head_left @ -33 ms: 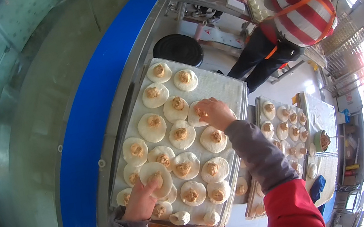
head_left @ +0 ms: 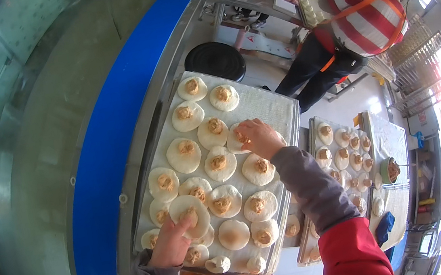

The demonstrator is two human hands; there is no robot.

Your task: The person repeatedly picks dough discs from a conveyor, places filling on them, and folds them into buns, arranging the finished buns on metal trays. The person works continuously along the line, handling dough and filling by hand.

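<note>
My left hand holds a dough round raised over the others, its thumb on the lump of brown filling. At the tray's right side, my right hand has its fingertips closed on the filling of another dough round. Several flat white rounds topped with filling lie around both hands on a pale tray. Toward the near side, one dough round carries no lump, only a faint brown smudge. Two small gathered dough pieces, among them a bun, sit along the near edge.
A blue strip runs along the left. To the right stand another tray of filled rounds and a bowl of filling. A person in a striped top stands beyond, near a round black lid-like object.
The dough round near the tray's near side had a lump of filling earlier; now only a faint brown smudge shows there. Both hands are practically in the same place.
</note>
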